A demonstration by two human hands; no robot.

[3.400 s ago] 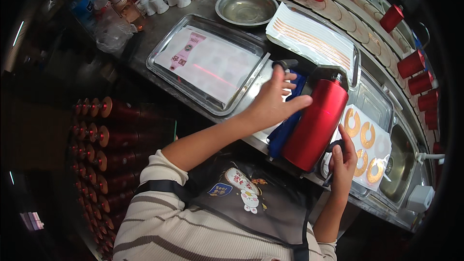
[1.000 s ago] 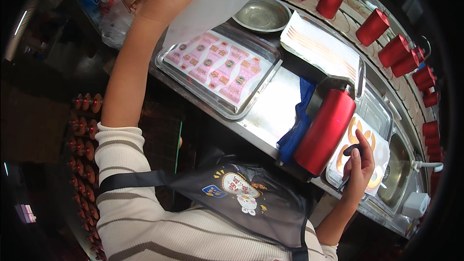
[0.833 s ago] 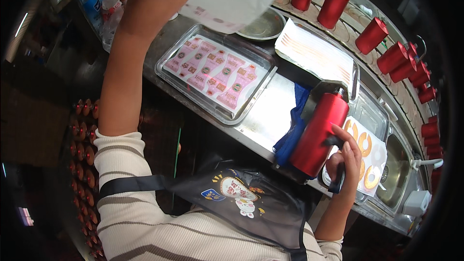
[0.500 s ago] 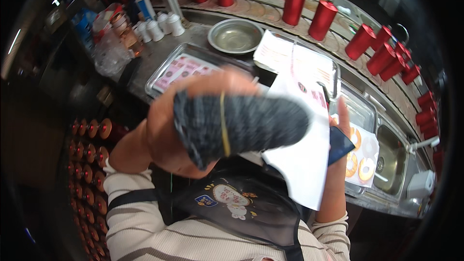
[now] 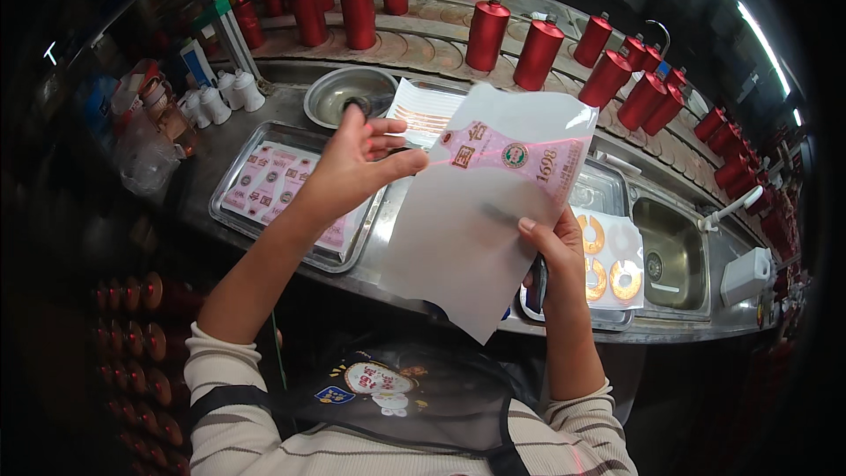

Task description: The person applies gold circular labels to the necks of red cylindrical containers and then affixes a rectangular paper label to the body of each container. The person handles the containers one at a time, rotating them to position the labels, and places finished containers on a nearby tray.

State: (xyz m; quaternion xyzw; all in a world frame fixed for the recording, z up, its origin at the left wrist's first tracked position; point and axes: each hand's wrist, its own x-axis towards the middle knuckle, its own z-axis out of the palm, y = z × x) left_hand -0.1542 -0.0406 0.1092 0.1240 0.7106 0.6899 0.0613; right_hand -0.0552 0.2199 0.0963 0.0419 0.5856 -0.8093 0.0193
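My right hand (image 5: pixel 560 251) grips a pale translucent sheet (image 5: pixel 441 238) by its right edge, thumb on top. A pink printed decal (image 5: pixel 515 159) with a round green emblem runs across the sheet's upper part. A dark flat object (image 5: pixel 539 284) is also in that hand, mostly hidden by the sheet and fingers; its kind is unclear. My left hand (image 5: pixel 352 166) is beside the sheet's left edge with its fingers apart, the thumb pointing at the sheet. Whether the thumb touches it I cannot tell. A dark finger cover (image 5: pixel 356 106) is on one fingertip.
A metal tray (image 5: pixel 231 145) of pink printed sheets stands at left, a metal basin (image 5: pixel 348 92) behind it. On the right lie gold ring decals (image 5: pixel 626 278), beside a sink (image 5: pixel 674 251) and white jug (image 5: pixel 747 275). Red bottles (image 5: pixel 539 53) line a curved conveyor behind.
My left hand, with its covered finger, has moved from close before the camera down and away to the sheet's left side. The sheet has turned, so its pink decal now faces up.
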